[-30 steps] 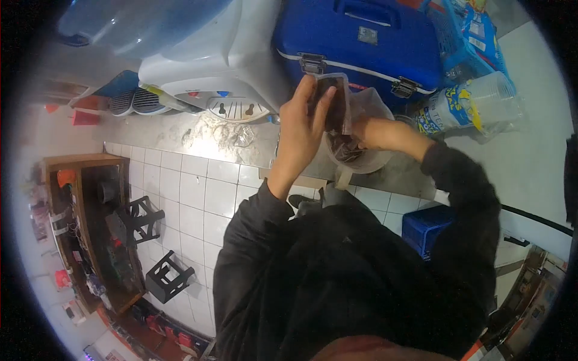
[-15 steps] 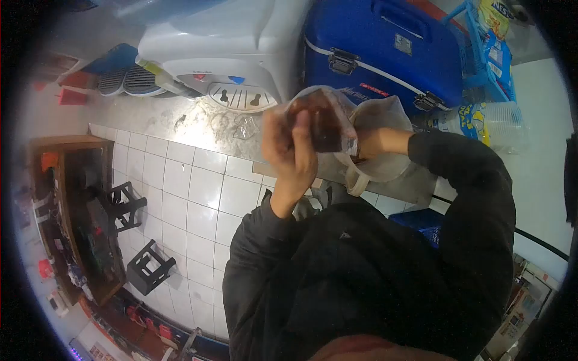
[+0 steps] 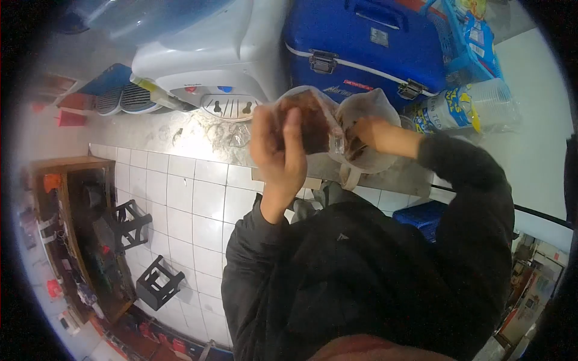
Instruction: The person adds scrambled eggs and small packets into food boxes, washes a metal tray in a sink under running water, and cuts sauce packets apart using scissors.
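My left hand [image 3: 274,150] is wrapped round a clear plastic bag [image 3: 314,123] with dark reddish-brown contents, its thumb lying across the near face. The bag is held tilted against the left side of a white pitcher [image 3: 386,108]. Inside the pitcher's mouth is my right hand [image 3: 372,133], its fingers curled together near some dark brown stuff [image 3: 355,147]. What those fingers grip is too small to make out. The pitcher's handle [image 3: 350,178] points toward my body.
Behind the pitcher stands a blue cooler box [image 3: 361,57], with a white water dispenser [image 3: 211,66] to its left. Wrapped plastic cups [image 3: 475,108] and a blue basket [image 3: 466,42] are on the right. Black stools [image 3: 158,283] stand on the tiled floor [image 3: 205,204].
The view has shifted slightly. My right hand has risen a little in the pitcher, so more of its fingers and the brown stuff shows. The left hand keeps its hold on the bag.
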`<act>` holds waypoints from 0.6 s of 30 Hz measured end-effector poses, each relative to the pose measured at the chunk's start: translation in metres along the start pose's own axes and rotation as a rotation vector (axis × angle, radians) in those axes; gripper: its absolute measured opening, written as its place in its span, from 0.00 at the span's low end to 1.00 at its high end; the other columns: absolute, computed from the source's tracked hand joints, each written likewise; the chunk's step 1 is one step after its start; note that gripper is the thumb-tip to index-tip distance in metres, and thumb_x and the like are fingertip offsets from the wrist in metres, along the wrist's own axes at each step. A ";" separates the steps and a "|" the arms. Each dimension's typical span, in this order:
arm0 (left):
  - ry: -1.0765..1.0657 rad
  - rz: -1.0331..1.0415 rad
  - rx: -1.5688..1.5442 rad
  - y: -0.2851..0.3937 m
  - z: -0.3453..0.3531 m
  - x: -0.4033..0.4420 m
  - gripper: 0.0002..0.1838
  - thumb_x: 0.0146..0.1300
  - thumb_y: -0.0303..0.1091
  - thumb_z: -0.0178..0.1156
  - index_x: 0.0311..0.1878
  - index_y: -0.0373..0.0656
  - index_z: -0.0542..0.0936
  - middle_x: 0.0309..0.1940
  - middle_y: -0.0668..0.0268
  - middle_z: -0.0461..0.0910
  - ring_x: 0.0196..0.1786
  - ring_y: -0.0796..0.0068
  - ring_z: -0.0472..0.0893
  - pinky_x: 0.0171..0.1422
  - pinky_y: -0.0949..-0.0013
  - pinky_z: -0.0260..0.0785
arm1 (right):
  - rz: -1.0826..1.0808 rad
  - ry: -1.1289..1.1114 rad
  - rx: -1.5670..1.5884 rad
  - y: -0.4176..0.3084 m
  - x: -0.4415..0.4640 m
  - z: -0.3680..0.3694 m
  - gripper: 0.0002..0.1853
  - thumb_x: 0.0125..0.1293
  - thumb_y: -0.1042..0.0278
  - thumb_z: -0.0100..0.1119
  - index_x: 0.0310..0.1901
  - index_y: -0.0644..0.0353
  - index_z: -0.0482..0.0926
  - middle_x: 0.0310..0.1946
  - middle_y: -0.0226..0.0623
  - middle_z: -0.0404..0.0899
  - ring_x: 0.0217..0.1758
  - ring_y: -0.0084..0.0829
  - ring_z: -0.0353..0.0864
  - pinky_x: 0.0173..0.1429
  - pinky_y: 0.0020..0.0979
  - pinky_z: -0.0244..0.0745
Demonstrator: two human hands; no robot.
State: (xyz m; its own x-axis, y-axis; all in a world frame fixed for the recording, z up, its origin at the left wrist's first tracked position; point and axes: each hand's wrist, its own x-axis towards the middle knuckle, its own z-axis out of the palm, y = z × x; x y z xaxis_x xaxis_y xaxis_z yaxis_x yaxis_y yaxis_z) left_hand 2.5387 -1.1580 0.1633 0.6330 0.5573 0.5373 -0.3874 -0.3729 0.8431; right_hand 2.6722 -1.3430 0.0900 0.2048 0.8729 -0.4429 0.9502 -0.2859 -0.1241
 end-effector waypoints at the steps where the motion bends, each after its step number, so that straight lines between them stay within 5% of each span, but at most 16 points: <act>1: -0.130 -0.089 0.002 0.002 -0.001 0.002 0.07 0.64 0.25 0.49 0.44 0.35 0.68 0.36 0.64 0.74 0.38 0.79 0.73 0.43 0.78 0.65 | 0.178 -0.052 0.101 -0.016 -0.015 -0.034 0.12 0.54 0.74 0.49 0.40 0.65 0.74 0.37 0.44 0.78 0.39 0.42 0.78 0.43 0.34 0.74; 2: -0.134 -0.184 -0.139 0.015 0.010 0.006 0.10 0.64 0.24 0.48 0.48 0.36 0.67 0.37 0.63 0.75 0.39 0.80 0.74 0.42 0.76 0.66 | 0.178 -0.050 0.088 -0.022 -0.030 -0.053 0.12 0.54 0.74 0.49 0.40 0.65 0.74 0.37 0.44 0.78 0.39 0.42 0.78 0.43 0.34 0.74; 4: -0.420 -0.322 0.035 0.021 0.014 0.012 0.19 0.63 0.24 0.48 0.57 0.39 0.62 0.37 0.59 0.76 0.39 0.72 0.77 0.42 0.72 0.68 | 0.244 0.433 0.266 -0.027 -0.057 -0.074 0.10 0.52 0.77 0.51 0.38 0.68 0.73 0.36 0.50 0.76 0.41 0.44 0.76 0.44 0.31 0.71; 5: -0.414 -0.310 0.027 0.016 0.021 0.012 0.19 0.63 0.24 0.48 0.57 0.39 0.62 0.37 0.59 0.76 0.39 0.72 0.77 0.42 0.72 0.68 | 0.246 0.437 0.251 -0.027 -0.066 -0.080 0.10 0.52 0.77 0.51 0.38 0.68 0.73 0.36 0.50 0.76 0.41 0.44 0.76 0.44 0.31 0.71; 7: -0.736 -0.081 0.264 0.000 0.037 0.004 0.28 0.62 0.27 0.50 0.64 0.44 0.54 0.39 0.55 0.75 0.44 0.62 0.77 0.47 0.66 0.68 | 0.266 0.700 0.477 -0.027 -0.081 -0.088 0.09 0.54 0.80 0.47 0.38 0.67 0.70 0.33 0.46 0.77 0.39 0.40 0.79 0.42 0.30 0.72; 10: -0.591 -0.049 0.255 0.002 0.053 -0.008 0.28 0.61 0.32 0.53 0.63 0.41 0.56 0.42 0.53 0.73 0.51 0.55 0.73 0.52 0.60 0.66 | 0.313 0.870 0.850 -0.029 -0.095 -0.081 0.08 0.53 0.83 0.46 0.37 0.67 0.67 0.30 0.42 0.75 0.37 0.27 0.76 0.42 0.27 0.70; 12: -0.596 -0.079 0.193 0.000 0.053 -0.005 0.27 0.60 0.37 0.55 0.61 0.39 0.61 0.44 0.56 0.72 0.55 0.63 0.70 0.54 0.63 0.64 | 0.263 0.952 1.003 -0.028 -0.098 -0.075 0.08 0.53 0.84 0.46 0.36 0.67 0.67 0.29 0.37 0.74 0.36 0.20 0.72 0.42 0.25 0.69; 14: -0.743 -0.466 -0.319 -0.005 0.052 0.000 0.25 0.59 0.40 0.58 0.56 0.38 0.67 0.44 0.59 0.74 0.48 0.71 0.74 0.51 0.69 0.66 | 0.251 1.087 0.997 -0.032 -0.097 -0.074 0.07 0.54 0.85 0.46 0.35 0.67 0.68 0.29 0.35 0.74 0.36 0.20 0.73 0.42 0.24 0.68; 18: -0.622 -0.270 0.023 0.022 0.063 -0.012 0.22 0.58 0.39 0.60 0.51 0.37 0.70 0.40 0.62 0.76 0.41 0.78 0.75 0.45 0.74 0.67 | 0.135 1.144 1.032 -0.040 -0.084 -0.073 0.06 0.55 0.84 0.47 0.35 0.66 0.69 0.29 0.34 0.74 0.36 0.20 0.72 0.42 0.23 0.68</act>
State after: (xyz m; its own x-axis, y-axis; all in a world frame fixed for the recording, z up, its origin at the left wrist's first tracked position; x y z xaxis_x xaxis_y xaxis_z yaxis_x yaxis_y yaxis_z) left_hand 2.5650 -1.2196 0.1740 0.9761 0.1055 0.1902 -0.1511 -0.3001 0.9419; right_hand 2.6339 -1.3758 0.1970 0.7950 0.5076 0.3323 0.4395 -0.1043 -0.8922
